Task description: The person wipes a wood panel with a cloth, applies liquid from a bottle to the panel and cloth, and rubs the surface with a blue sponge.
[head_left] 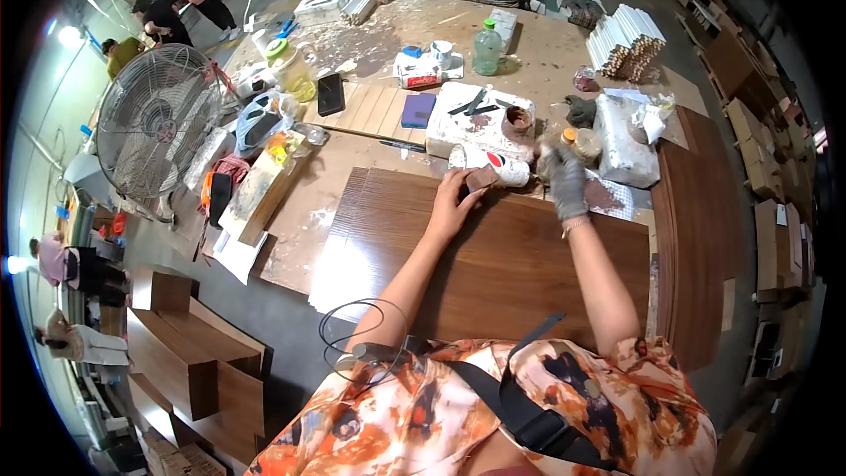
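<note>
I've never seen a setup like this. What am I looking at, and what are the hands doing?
There's no machine: a person works by hand, filmed by a wide fisheye camera on their head, looking down, so straight edges bend. The bare left hand holds a small brown block. The right hand wears a grey glove; whether it grips anything is unclear. Below them, a dark brown panel lies on the workbench. Beyond are a white can on its side, a white slab, a green bottle and a phone.
</note>
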Demonstrator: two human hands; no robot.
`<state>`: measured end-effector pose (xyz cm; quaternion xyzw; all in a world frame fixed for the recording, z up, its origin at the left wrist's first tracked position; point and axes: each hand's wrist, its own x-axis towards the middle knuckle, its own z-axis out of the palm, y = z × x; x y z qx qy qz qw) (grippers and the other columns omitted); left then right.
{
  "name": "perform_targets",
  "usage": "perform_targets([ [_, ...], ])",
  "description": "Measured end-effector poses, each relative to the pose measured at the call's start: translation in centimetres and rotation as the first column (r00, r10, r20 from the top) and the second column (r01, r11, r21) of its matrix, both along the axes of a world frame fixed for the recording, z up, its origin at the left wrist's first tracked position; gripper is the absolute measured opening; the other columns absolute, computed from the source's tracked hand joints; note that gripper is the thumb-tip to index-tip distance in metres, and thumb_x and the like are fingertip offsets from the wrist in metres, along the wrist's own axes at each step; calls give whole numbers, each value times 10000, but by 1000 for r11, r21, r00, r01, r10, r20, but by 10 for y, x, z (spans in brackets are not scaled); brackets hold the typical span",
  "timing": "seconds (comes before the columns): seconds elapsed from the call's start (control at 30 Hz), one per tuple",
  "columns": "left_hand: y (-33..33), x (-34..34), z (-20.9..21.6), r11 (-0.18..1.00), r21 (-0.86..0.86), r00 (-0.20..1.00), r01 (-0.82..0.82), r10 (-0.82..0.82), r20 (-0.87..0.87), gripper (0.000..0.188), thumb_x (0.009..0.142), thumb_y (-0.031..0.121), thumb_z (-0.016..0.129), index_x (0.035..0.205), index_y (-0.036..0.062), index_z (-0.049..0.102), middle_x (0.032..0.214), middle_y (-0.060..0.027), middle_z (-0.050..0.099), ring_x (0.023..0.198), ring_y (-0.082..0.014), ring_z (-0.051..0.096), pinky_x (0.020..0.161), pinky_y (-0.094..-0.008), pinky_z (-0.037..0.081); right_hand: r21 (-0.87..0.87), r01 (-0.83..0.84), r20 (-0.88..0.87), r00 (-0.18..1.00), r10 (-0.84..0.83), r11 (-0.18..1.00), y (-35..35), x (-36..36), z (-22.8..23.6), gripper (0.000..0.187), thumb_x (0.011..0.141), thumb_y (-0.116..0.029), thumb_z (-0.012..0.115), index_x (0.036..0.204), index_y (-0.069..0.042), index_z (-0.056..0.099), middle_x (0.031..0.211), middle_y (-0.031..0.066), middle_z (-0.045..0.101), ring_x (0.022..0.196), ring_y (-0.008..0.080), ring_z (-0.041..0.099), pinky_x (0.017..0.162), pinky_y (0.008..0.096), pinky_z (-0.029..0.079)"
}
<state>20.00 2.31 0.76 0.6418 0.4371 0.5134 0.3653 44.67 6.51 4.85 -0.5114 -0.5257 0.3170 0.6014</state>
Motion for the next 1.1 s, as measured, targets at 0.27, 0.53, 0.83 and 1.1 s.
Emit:
perform_targets([
  [0.27,9,23,-8,994,104,999,-31,34,-32,432,905,112,779,1298,8,633,1241,-185,624,1182,-349,606,1017,-409,482,180,79,884,424,-197,980,128,48,-25,274,871,-172,595,1052,-33,746,1001,249,706,934,429,670,910,505,529],
  [0.53,7,8,-24,995,-72,928,71,-39,370,420,1001,-29,657,1398,-3,525,1315,-66,585,1218,-157,598,1025,-290,491,-290,-11,469,870,153,957,35,11,-3,658,934,-326,777,1444,-23,494,1132,270,689,946,329,692,848,400,574],
  [0.83,2,14,-12,983,-104,891,154,-92,445,364,1010,30,660,1358,-10,561,1259,-76,656,1175,-157,610,1001,-294,485,-196,-49,148,986,79,979,35,10,-54,845,878,-396,844,1459,73,448,1420,221,553,1286,289,533,1084,408,440],
  [1.1,-2,5,-7,961,-251,874,118,19,485,427,1010,94,705,1402,-1,565,1226,-54,684,1072,-128,640,904,-273,517,274,166,-109,984,-140,947,-5,16,60,694,863,-213,847,1402,23,480,1286,170,602,1229,256,596,1057,413,521],
])
